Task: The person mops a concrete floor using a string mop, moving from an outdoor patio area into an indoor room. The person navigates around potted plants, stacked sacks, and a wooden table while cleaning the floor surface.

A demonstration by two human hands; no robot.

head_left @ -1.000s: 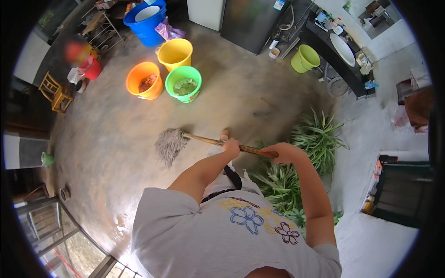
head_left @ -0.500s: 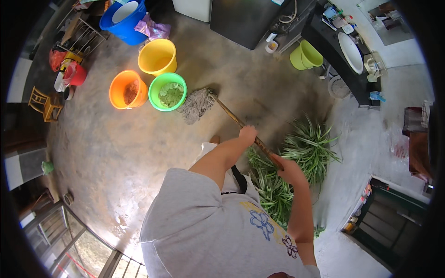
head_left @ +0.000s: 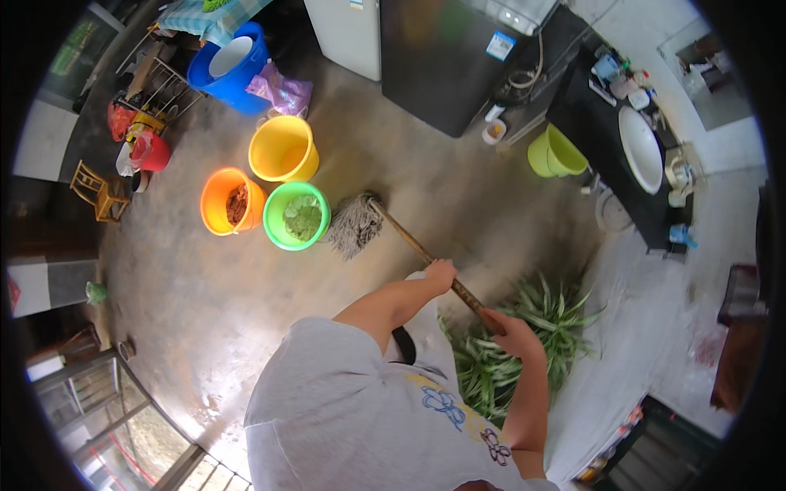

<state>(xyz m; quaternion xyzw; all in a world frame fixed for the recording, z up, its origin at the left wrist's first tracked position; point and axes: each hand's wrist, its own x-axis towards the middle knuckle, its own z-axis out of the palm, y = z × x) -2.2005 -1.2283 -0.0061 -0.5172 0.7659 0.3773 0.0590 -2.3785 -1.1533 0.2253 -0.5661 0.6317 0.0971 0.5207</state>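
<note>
A string mop with a wooden handle [head_left: 408, 240] slants across the floor, its grey strand head [head_left: 354, 229] lying flat beside the green bucket [head_left: 278, 239]. My left hand [head_left: 441, 276] is closed around the middle of the handle. Farther back along it, near its upper end, my right hand [head_left: 515, 334] grips the wood above the leaves of a green-and-white striped plant [head_left: 547, 315]. Crumpled green cloth or similar material lies inside the green bucket. Beside that bucket stand an orange bucket [head_left: 214, 196] with reddish-brown contents and a yellow bucket [head_left: 282, 162].
A blue tub [head_left: 214, 80] and a purple bag [head_left: 282, 90] stand beyond the buckets. A dark appliance [head_left: 446, 65] is at the far side. On the right are a lime-green bucket [head_left: 557, 154] and a black counter with a white basin [head_left: 640, 151]. A small wooden chair [head_left: 100, 192] stands left.
My view has tilted up, so the buckets and appliance sit lower in the picture. The mop head has shifted slightly forward beside the green bucket. Both hands keep their hold on the handle.
</note>
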